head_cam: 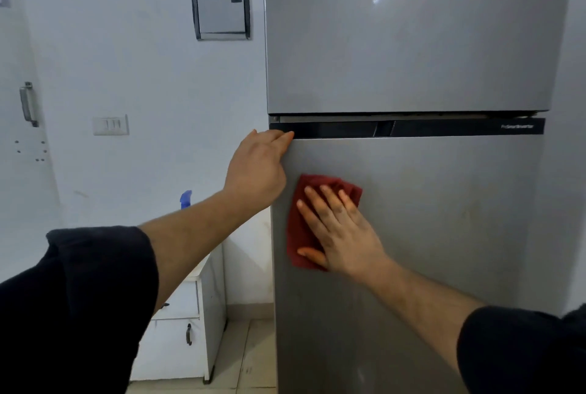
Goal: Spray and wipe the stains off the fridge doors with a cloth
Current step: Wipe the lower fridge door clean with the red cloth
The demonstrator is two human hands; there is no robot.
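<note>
A tall silver fridge fills the right half of the view, with an upper door and a lower door split by a dark handle strip. My right hand lies flat with spread fingers on a red cloth, pressing it against the upper left part of the lower door. My left hand holds the top left corner of the lower door, fingers curled over its edge. Behind my left forearm, only the blue top of a spray bottle shows.
Left of the fridge stands a white cabinet with drawers, on which the bottle sits. On the white wall hang a grey panel box and a switch plate. A door handle is at the far left. Tiled floor lies below.
</note>
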